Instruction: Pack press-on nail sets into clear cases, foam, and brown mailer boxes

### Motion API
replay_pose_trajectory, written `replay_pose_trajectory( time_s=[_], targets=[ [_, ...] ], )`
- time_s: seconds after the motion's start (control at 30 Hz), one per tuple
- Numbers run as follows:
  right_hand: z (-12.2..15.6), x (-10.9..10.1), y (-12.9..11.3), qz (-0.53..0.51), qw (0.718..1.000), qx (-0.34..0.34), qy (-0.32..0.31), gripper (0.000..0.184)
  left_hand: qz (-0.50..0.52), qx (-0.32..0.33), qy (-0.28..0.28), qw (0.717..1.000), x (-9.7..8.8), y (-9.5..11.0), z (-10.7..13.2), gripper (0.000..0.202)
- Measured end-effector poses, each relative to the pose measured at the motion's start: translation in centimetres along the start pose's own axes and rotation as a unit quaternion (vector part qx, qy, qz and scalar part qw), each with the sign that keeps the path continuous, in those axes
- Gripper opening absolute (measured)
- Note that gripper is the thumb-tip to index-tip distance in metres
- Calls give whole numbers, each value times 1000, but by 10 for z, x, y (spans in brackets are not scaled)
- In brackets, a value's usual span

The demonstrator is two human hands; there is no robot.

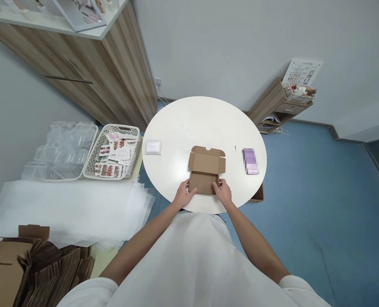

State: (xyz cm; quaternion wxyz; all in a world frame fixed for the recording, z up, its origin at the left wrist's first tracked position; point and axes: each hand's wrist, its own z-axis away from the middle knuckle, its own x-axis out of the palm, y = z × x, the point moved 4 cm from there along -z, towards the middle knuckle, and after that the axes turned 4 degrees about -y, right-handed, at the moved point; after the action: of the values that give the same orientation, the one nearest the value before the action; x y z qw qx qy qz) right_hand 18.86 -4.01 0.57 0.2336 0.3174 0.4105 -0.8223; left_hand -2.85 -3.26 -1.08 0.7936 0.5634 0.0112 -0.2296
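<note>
A brown cardboard box (pixel 204 182) lies near the front edge of the round white table (pixel 205 123), its lid standing open and tilted away from me. My left hand (pixel 183 196) grips the box's front left corner, thumb over the inside of the wall. At the front right corner, my right hand (pixel 223 192) holds the box the same way, fingers outside and thumb inside. Nothing shows inside the box. To the left sits a small white packet (pixel 153 147). A purple item (pixel 251 161), blurred in the picture, lies on the right side of the table.
On the left stand a white basket (pixel 133 164) of printed nail cards and another with clear plastic boxes (pixel 64 149). White sheets (pixel 64 209) and flat cardboard boxes (pixel 55 273) are nearer me. A wooden cabinet (pixel 122 55) and small shelf unit (pixel 269 100) stand behind the table.
</note>
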Motion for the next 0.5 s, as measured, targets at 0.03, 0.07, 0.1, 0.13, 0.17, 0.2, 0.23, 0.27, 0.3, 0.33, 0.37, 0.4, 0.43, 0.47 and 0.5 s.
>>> replay_pose_trajectory(
  time_s=[0.03,0.07,0.1,0.13,0.17,0.2,0.23,0.27,0.3,0.33,0.37,0.4,0.43,0.47,0.5],
  targets=[
    [0,-2,2,-21,1000,-3,-3,43,7,-3,7,1000,1,2,-2,63],
    [0,-3,5,-46,999,-5,-7,44,11,-6,15,1000,2,4,-4,63],
    [-2,-5,8,-75,997,-7,-12,43,13,-10,25,1000,3,6,-6,64],
    [-4,-7,11,-108,994,-9,-20,43,14,-16,33,999,4,8,-9,65],
    [-7,-9,14,-142,989,-11,-28,43,12,-24,39,999,6,10,-12,66],
    [-11,-11,17,-175,984,-13,-36,43,11,-33,43,998,9,12,-15,66],
    [-15,-12,20,-205,978,-17,-42,43,12,-42,45,998,12,13,-19,67],
    [-21,-14,22,-232,971,-21,-46,43,17,-48,46,998,15,15,-23,67],
    [-26,-16,24,-255,966,-26,-46,44,26,-50,46,997,18,17,-27,68],
    [-32,-18,26,-273,960,-32,-42,44,38,-50,46,997,21,19,-31,68],
    [-38,-20,27,-289,956,-37,-37,44,52,-49,48,996,24,21,-35,67],
    [-43,-22,28,-304,951,-41,-33,44,65,-50,51,995,27,22,-39,68],
    [-48,-23,29,-317,947,-42,-32,45,78,-54,54,994,30,24,-41,68],
    [-52,-24,30,-330,943,-41,-32,45,89,-59,57,993,32,26,-43,69],
    [-55,-25,30,-342,938,-39,-37,46,98,-62,58,992,35,28,-45,69]
  ],
)
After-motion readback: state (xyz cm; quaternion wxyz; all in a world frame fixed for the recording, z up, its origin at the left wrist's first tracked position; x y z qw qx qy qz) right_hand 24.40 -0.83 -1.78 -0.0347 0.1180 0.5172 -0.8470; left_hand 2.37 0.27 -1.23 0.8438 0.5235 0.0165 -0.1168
